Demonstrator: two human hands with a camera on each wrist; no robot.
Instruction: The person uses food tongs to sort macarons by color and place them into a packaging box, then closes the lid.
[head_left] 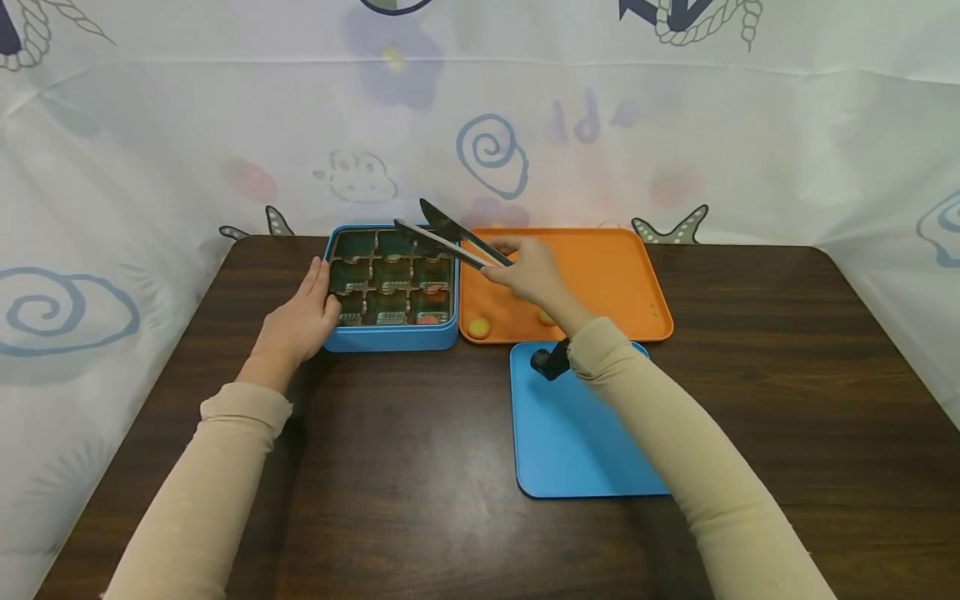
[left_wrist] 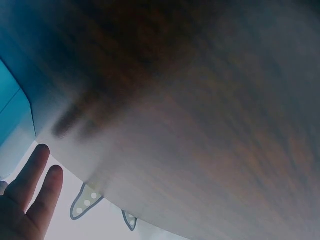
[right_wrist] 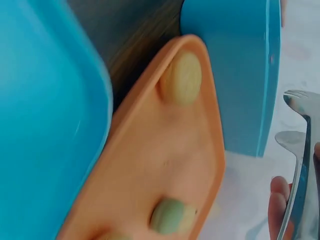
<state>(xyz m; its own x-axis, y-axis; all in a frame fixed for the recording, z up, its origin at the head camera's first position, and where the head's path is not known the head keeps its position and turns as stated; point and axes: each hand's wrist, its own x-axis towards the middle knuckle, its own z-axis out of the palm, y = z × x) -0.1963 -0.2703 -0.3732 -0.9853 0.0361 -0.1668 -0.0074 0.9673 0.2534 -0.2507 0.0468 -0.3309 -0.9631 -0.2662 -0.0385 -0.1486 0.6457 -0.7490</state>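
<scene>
Two hands busy: right hand [head_left: 528, 271] gripping metal tongs [head_left: 450, 237] over blue compartment box [head_left: 390, 337] near table's far edge, left hand [head_left: 300, 321] flat against its side, fingers relaxed. No readable writing anywhere.

We are finding no readable words, brands or numbers anywhere. The white backdrop cloth [head_left: 675, 125] is showing only faint drawings, blue spirals and starfish shapes, plus blurred purple marks near its middle that we cannot make out as letters. The blue box [head_left: 390, 337] and orange tray [head_left: 600, 275] are bearing no labels.
</scene>
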